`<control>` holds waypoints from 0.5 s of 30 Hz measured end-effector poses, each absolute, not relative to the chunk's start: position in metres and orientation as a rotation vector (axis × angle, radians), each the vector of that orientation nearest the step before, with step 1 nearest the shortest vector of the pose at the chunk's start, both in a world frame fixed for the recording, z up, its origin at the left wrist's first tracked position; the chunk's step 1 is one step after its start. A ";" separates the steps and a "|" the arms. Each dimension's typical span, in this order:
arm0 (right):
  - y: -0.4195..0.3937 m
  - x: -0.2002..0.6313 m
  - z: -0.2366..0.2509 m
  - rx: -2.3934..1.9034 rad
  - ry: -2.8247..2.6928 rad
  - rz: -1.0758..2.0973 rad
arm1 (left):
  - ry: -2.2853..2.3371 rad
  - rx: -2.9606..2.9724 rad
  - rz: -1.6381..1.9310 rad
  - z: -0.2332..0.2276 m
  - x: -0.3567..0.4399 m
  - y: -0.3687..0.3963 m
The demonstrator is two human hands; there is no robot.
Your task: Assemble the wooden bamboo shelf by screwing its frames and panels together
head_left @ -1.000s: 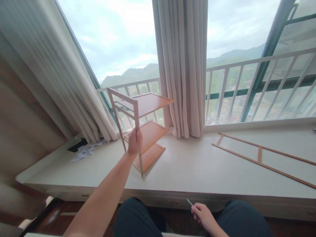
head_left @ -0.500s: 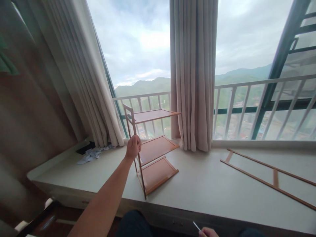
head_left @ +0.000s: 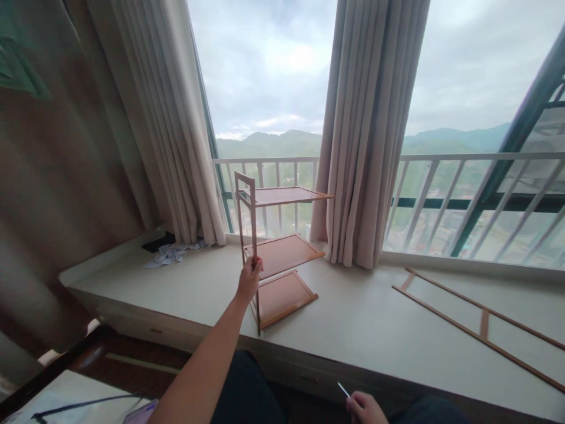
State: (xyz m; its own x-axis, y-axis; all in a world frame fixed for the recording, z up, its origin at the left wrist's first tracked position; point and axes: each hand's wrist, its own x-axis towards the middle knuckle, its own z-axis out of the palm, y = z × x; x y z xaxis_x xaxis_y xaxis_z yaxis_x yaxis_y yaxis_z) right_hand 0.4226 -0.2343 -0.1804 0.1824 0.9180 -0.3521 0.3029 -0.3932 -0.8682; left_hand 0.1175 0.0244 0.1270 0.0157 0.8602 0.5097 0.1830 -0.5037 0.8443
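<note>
- The left hand is wrapped around the near upright post of the half-built three-tier wooden shelf rack, fingers closed on the thin rail at about the height of the middle shelf.
- The rack stands upright on the wide pale window ledge, in front of the gathered beige centre curtain and a little to its left. Only the rack's left side frame is fitted; the three orange-brown shelf boards jut out toward the curtain with no support on that side.
- With one side unsupported, I judge the rack likely to rack or tip, so the grip on the post should stay firm and the post should be kept vertical, with both feet of the frame flat on the ledge.
- The right hand sits low at the bottom edge of the view, below the ledge and right of the rack, pinching a thin pale stick-like tool; what kind of tool it is cannot be told.
- The loose ladder-shaped wooden side frame lies flat on the ledge, well apart from the rack, far to the right of the curtain.
- A scatter of small white papers lies on the ledge to the rack's left, under the left curtain, clear of the hands.
</note>
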 end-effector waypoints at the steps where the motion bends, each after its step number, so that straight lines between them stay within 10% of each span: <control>1: -0.237 0.421 -0.176 -1.826 -1.126 1.232 | 1.074 1.724 1.534 0.123 0.117 0.025; 15: -0.247 0.419 -0.149 -1.822 -1.133 1.274 | 0.956 1.692 1.458 0.103 0.099 0.051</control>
State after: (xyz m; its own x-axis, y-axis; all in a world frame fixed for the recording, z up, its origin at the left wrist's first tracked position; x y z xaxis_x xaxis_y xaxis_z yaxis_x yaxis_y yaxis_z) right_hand 0.4193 -0.2469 -0.1487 0.1602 0.9038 -0.3969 0.2886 -0.4274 -0.8567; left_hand 0.0994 0.0507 0.1027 0.0952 0.8736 0.4772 0.0896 -0.4849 0.8700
